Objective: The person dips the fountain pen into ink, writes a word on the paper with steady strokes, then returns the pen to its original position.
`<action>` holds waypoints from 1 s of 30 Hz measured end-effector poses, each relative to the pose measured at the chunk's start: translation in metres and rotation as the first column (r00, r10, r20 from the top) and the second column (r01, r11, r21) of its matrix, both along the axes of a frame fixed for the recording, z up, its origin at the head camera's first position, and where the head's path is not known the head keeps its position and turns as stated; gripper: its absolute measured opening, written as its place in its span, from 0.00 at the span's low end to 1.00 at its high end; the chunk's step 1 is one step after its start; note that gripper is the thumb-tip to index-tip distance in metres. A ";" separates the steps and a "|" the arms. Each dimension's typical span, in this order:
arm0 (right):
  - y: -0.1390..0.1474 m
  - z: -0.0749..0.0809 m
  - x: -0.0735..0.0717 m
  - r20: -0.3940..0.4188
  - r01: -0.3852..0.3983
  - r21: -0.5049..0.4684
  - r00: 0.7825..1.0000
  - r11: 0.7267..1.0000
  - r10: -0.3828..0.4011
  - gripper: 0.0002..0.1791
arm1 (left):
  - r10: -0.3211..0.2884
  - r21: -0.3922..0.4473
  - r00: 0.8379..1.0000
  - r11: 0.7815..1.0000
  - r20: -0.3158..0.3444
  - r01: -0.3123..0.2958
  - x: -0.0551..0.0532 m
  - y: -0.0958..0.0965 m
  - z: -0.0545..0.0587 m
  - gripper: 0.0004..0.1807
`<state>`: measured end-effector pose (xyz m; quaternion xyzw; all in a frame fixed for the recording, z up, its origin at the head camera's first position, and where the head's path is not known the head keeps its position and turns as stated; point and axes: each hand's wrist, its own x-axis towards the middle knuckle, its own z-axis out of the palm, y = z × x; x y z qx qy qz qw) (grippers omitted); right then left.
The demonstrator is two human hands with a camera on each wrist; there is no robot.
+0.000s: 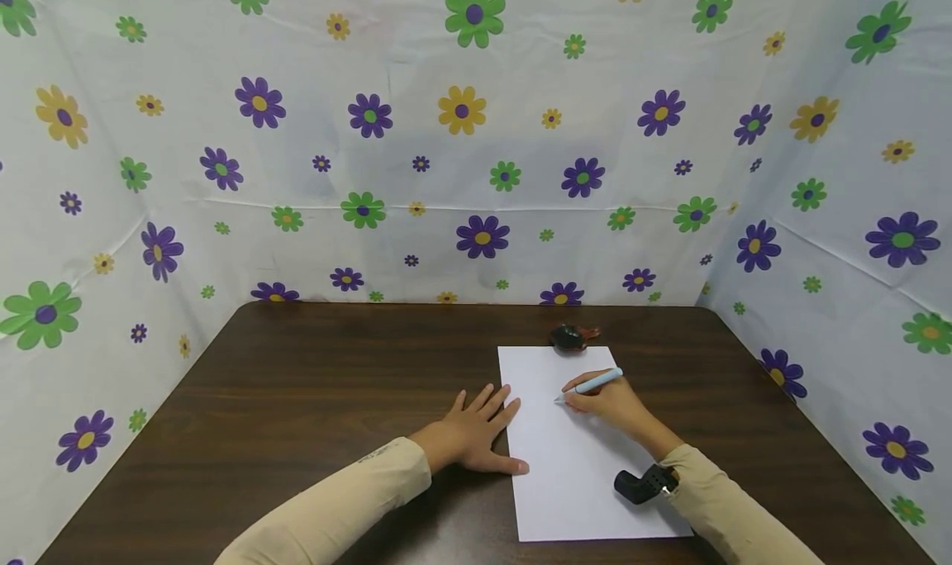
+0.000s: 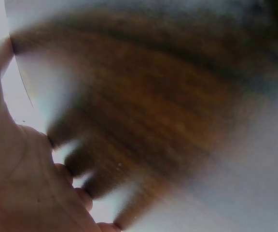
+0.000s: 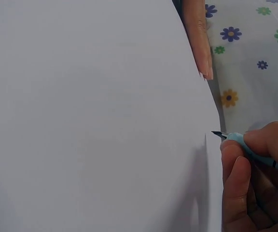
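A white sheet of paper [image 1: 558, 491] lies on the brown table, long side running away from me. My right hand [image 1: 613, 404] pinches a light blue pen [image 1: 601, 381] over the upper middle of the sheet. In the right wrist view the pen's dark pointed tip [image 3: 216, 133] hovers close over the page, and the paper [image 3: 95, 116] there shows no marks. My left hand [image 1: 476, 437] rests palm down with fingers spread, its thumb and some fingertips over the sheet's left edge. The left wrist view shows that palm [image 2: 28, 188] and blurred wood.
A small dark, rounded object with a reddish-brown end [image 1: 569, 339] sits at the sheet's far edge. Flower-printed white cloth [image 1: 402, 135] walls in the table [image 1: 335, 383] at the back and both sides. A black wrist device [image 1: 644, 484] hangs over the paper's right side.
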<state>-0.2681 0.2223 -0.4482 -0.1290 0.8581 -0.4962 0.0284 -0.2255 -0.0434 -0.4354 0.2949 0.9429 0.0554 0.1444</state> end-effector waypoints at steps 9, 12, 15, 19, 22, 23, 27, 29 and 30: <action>-0.009 0.003 -0.001 -0.018 -0.010 0.047 1.000 0.999 0.011 0.07 | 0.004 -0.007 1.000 1.000 0.009 -0.004 0.002 0.001 0.004 0.54; -0.012 0.005 0.000 -0.028 -0.003 0.070 1.000 0.998 0.005 0.06 | 0.009 -0.012 1.000 1.000 0.012 -0.009 0.003 0.001 0.005 0.54; -0.014 0.006 0.001 -0.041 0.013 0.096 0.999 0.995 -0.009 0.06 | 0.011 -0.013 1.000 1.000 0.012 -0.011 0.004 0.001 0.007 0.53; -0.017 0.008 0.002 -0.049 0.038 0.117 0.998 0.992 -0.032 0.04 | 0.009 -0.010 1.000 1.000 0.015 -0.009 0.004 0.001 0.008 0.53; -0.018 0.009 0.002 -0.059 0.043 0.128 0.998 0.991 -0.036 0.04 | 0.010 -0.011 1.000 1.000 0.021 -0.010 0.004 0.001 0.007 0.53; -0.019 0.009 0.002 -0.060 0.044 0.130 0.998 0.991 -0.036 0.04 | 0.011 -0.009 1.000 1.000 0.024 -0.011 0.004 0.001 0.007 0.53; -0.019 0.010 0.003 -0.072 0.046 0.134 0.997 0.990 -0.036 0.04 | 0.009 -0.004 1.000 1.000 0.022 -0.009 0.004 0.001 0.005 0.53; -0.019 0.010 0.004 -0.073 0.046 0.130 0.997 0.990 -0.036 0.04 | 0.008 -0.001 1.000 1.000 0.016 -0.008 0.004 0.000 0.005 0.53; -0.019 0.010 0.004 -0.072 0.045 0.129 0.997 0.991 -0.036 0.04 | 0.008 -0.001 1.000 1.000 0.013 -0.008 0.004 0.000 0.005 0.54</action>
